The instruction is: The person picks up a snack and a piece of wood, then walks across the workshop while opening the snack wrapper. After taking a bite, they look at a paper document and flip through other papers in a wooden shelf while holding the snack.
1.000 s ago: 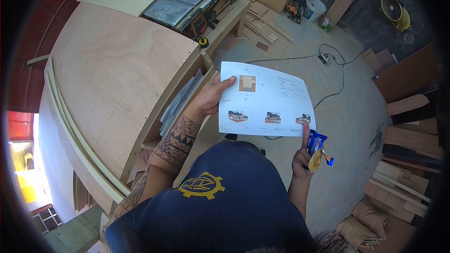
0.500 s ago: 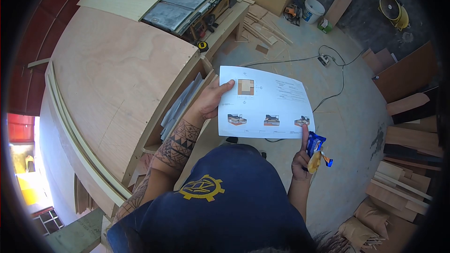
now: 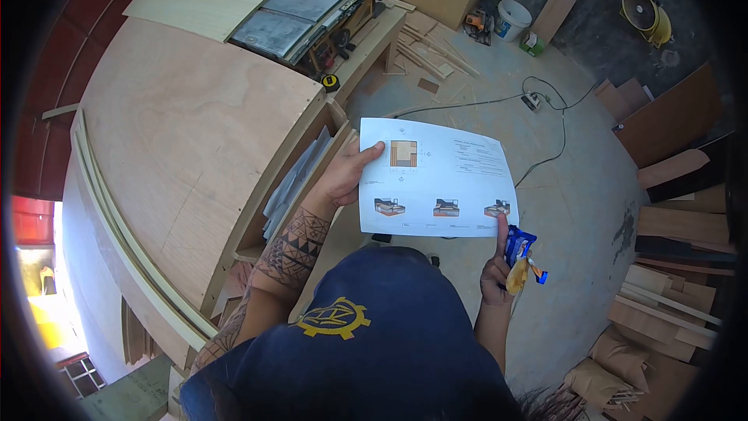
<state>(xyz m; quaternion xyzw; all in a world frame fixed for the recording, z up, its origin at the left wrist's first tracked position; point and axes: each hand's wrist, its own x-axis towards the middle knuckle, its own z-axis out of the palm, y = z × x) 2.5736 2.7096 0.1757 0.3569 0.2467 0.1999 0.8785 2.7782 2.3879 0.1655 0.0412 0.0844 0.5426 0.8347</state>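
A printed drawing sheet is held up in front of my chest, showing a square plan, lines of text and a row of small furniture pictures. My left hand grips its left edge, thumb on top and fingers hidden behind. At the lower right corner, the stretched index finger of my right hand points to the rightmost picture. The other fingers of that hand are curled around a blue snack wrapper, with a yellowish piece hanging beside it.
On my left stands a plywood-topped workbench with a table saw and a tape measure. Wood offcuts, a power cord and a bucket are on the floor. Boards lean at right, near a yellow fan.
The sheet and both hands sit slightly lower and further left in view, while the background has shifted slightly left. The finger stays at the rightmost picture, and both grips are unchanged.
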